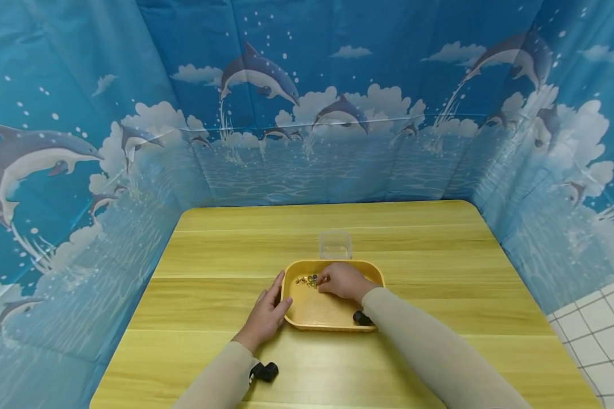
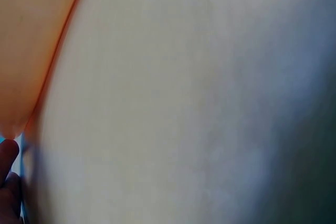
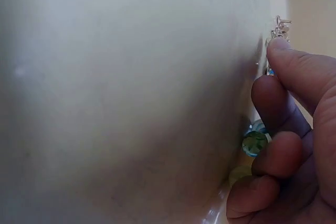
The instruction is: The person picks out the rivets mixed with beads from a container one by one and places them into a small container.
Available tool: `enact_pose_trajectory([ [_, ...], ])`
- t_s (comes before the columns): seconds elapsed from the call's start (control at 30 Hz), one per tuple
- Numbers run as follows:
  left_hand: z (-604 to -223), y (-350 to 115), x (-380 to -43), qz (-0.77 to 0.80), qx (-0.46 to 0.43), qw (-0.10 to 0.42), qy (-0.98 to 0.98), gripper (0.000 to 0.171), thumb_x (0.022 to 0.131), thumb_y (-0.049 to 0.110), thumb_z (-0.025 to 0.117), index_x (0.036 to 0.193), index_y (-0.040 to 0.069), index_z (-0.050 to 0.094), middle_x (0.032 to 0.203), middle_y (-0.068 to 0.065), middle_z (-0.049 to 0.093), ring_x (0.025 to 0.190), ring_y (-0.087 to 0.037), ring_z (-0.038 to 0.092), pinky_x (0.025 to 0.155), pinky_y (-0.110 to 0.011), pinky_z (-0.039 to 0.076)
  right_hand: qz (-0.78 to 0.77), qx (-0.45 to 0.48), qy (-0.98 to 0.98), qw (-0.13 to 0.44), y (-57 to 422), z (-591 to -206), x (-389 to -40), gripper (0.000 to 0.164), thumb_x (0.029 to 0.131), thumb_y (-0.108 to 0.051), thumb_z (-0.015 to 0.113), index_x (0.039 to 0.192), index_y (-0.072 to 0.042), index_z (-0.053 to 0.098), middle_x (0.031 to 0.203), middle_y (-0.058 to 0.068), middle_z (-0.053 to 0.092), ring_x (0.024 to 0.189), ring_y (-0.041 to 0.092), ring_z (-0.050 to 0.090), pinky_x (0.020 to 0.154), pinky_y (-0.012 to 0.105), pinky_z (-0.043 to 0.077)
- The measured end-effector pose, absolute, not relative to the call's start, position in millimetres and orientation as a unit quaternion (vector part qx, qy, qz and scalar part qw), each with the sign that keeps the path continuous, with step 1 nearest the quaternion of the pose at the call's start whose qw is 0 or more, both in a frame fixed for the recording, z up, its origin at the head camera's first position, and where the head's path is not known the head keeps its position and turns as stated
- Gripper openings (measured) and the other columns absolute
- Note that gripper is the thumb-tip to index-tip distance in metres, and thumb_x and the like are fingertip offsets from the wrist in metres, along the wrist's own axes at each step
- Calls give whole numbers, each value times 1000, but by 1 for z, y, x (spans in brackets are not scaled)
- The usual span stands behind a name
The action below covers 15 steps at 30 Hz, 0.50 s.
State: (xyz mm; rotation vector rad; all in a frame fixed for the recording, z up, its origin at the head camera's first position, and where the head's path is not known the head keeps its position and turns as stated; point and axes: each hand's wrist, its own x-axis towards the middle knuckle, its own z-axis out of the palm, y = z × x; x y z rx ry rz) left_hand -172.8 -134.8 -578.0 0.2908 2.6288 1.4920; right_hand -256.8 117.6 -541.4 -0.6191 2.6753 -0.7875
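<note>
A yellow tray [image 1: 312, 312] lies before me with small gold-coloured pieces [image 1: 302, 280] and a few glass marbles [image 3: 255, 144] in it. My left hand [image 1: 266, 317] rests against its left side, fingers straight along the outside and thumb over the rim. In the left wrist view the tray wall [image 2: 37, 35] shows beside my fingertips [image 2: 8, 153]. My right hand [image 1: 344, 280] reaches into the tray, fingers bent and thumb near the index finger. Shiny metal pieces [image 3: 279, 29] show right at the thumb tip; I cannot tell whether one is pinched.
Just behind the tray stands a clear plastic container [image 1: 335, 245]. The wooden table [image 1: 225, 255] spreads around both, with a dolphin-print curtain [image 1: 307, 159] along its back and sides. A black wrist camera [image 1: 362, 318] on my right arm hangs over the tray's front right corner.
</note>
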Motion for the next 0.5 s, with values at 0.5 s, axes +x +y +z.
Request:
enact_pose_trajectory([
  [0.5, -577, -138, -179, 497, 103, 54, 860, 70, 111, 26, 55, 171, 23, 19, 161, -9, 51, 157, -41, 32, 132, -63, 10, -269, -265, 917, 128, 108, -543, -263, 16, 96, -20, 78, 111, -21, 83, 108, -7, 79, 89, 5, 65, 83, 31, 57],
])
